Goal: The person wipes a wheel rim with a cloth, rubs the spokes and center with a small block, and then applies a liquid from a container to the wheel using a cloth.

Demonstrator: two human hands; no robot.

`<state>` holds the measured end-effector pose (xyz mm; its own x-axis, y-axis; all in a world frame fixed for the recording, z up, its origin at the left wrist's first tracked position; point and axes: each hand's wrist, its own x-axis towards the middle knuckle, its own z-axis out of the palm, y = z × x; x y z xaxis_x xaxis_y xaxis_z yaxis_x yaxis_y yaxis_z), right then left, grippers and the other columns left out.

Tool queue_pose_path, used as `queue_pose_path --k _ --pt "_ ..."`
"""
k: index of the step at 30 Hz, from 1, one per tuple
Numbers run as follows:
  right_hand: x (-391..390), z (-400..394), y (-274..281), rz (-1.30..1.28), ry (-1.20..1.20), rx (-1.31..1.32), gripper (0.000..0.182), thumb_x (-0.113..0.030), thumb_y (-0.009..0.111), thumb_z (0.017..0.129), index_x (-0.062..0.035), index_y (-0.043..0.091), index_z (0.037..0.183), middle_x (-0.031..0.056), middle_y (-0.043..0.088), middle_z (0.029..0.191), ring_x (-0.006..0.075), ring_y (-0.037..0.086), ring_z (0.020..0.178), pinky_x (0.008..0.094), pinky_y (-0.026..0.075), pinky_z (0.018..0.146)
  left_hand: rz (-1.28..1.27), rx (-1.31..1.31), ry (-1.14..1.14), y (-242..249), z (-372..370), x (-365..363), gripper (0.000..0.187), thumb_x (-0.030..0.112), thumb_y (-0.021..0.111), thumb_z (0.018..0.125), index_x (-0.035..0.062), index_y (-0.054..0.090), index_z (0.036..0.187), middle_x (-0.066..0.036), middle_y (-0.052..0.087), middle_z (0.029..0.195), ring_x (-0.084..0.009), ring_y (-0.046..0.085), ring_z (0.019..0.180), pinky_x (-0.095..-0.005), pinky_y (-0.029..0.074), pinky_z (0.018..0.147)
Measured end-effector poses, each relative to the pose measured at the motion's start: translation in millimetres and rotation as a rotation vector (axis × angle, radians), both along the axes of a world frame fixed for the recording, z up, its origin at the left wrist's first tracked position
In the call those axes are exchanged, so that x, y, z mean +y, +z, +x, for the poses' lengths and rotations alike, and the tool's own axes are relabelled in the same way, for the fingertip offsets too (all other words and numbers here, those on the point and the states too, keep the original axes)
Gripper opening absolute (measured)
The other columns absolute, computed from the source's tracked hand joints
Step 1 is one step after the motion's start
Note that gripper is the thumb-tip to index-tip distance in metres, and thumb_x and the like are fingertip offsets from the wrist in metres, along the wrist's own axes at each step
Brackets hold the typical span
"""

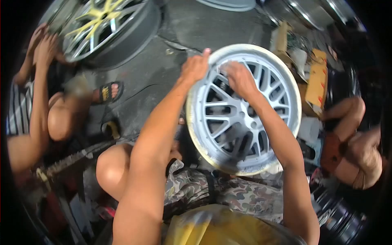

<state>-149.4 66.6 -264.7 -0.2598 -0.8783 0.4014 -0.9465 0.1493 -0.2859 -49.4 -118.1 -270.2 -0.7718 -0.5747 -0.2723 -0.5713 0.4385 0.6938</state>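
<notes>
A pale grey multi-spoke wheel rim (pixel 248 116) with a cream outer edge rests tilted in front of me, close to my knees. My left hand (pixel 195 68) is closed on its upper left edge, thumb pointing up. Over the upper spokes, near the inner side of the lip, my right hand (pixel 239 79) is curled with its fingers pressed together. Motion smears those fingertips, and whatever they hold cannot be made out. Masking or dust-like pale patches show along the rim's lip.
Another wheel with yellow spokes (pixel 102 16) lies at upper left beside a person's hands (pixel 47 47). A second person's leg (pixel 347 116) is at right, near a cardboard box (pixel 317 77). Metal rims (pixel 310 12) stand at upper right. A dark cable (pixel 179 44) crosses the floor.
</notes>
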Motion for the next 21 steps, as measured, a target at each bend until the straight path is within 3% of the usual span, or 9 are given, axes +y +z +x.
queue_pose_path --k 5,10,11,12,14,15,17,18,21 --pt "94 -59 64 0.158 -0.617 -0.118 0.025 -0.026 0.062 0.090 -0.0044 0.070 0.100 0.0235 0.069 0.104 0.0448 0.066 0.091 0.0508 0.053 0.081 -0.034 0.015 -0.111 -26 -6 -11 0.091 0.064 0.019 0.104 -0.0100 0.072 0.096 -0.036 0.067 0.101 -0.0537 0.062 0.108 -0.0555 0.043 0.099" --pt "290 -70 88 0.372 -1.148 -0.199 0.065 -0.059 0.061 0.089 0.0003 0.067 0.114 0.0253 0.069 0.113 0.0426 0.065 0.108 0.0499 0.050 0.093 0.062 0.115 -0.083 -15 -3 -3 0.087 0.061 0.023 0.105 -0.0101 0.072 0.095 -0.037 0.067 0.095 -0.0519 0.064 0.102 -0.0556 0.046 0.095" --pt "375 -52 39 0.322 -1.276 -0.238 0.070 -0.061 0.060 0.089 0.0017 0.067 0.119 0.0265 0.067 0.120 0.0421 0.062 0.115 0.0498 0.048 0.098 -0.121 0.131 -0.109 -28 -8 -12 0.086 0.059 0.023 0.106 -0.0096 0.072 0.091 -0.035 0.068 0.095 -0.0517 0.065 0.099 -0.0556 0.048 0.091" --pt "473 -67 -37 0.583 -1.190 -0.288 0.072 -0.061 0.058 0.089 0.0002 0.065 0.126 0.0275 0.062 0.129 0.0423 0.058 0.123 0.0485 0.045 0.104 -0.275 0.068 -0.200 -51 -14 -22 0.081 0.054 0.022 0.107 -0.0086 0.071 0.089 -0.034 0.068 0.092 -0.0517 0.066 0.097 -0.0560 0.049 0.089" --pt "504 -1 -86 0.630 -1.229 -0.287 0.064 -0.048 0.073 0.082 -0.0032 0.066 0.127 0.0248 0.060 0.135 0.0403 0.057 0.126 0.0459 0.045 0.106 -0.339 0.184 -0.170 -42 -4 -14 0.072 0.047 0.023 0.108 -0.0083 0.068 0.103 -0.034 0.068 0.093 -0.0513 0.067 0.094 -0.0579 0.050 0.090" --pt "580 2 -191 0.892 -0.930 -0.130 0.042 -0.047 0.069 0.085 -0.0096 0.076 0.102 0.0179 0.073 0.103 0.0370 0.069 0.098 0.0471 0.050 0.096 -0.400 0.240 -0.146 -76 -11 -23 0.074 0.051 0.024 0.107 -0.0076 0.069 0.102 -0.034 0.069 0.096 -0.0520 0.066 0.095 -0.0570 0.050 0.091" --pt "553 68 -203 0.981 -1.046 -0.568 0.046 -0.047 0.076 0.073 -0.0102 0.078 0.099 0.0179 0.075 0.094 0.0358 0.072 0.088 0.0466 0.056 0.081 -0.283 0.052 0.034 -25 8 2 0.083 0.060 0.024 0.104 -0.0077 0.072 0.103 -0.035 0.067 0.109 -0.0515 0.063 0.110 -0.0541 0.048 0.100" --pt "546 102 -217 0.829 -0.929 -0.346 0.047 -0.043 0.075 0.072 -0.0085 0.078 0.104 0.0174 0.076 0.097 0.0343 0.073 0.090 0.0469 0.058 0.078 -0.286 -0.052 0.046 -18 14 7 0.084 0.060 0.023 0.104 -0.0084 0.072 0.106 -0.036 0.066 0.115 -0.0500 0.062 0.114 -0.0534 0.046 0.103" --pt "468 138 -171 1.146 -0.927 -0.292 0.030 -0.029 0.073 0.077 -0.0103 0.077 0.101 0.0147 0.075 0.104 0.0309 0.072 0.099 0.0435 0.057 0.083 -0.299 -0.207 -0.002 22 22 11 0.075 0.055 0.027 0.104 -0.0036 0.072 0.115 -0.032 0.065 0.121 -0.0450 0.062 0.119 -0.0510 0.047 0.104"
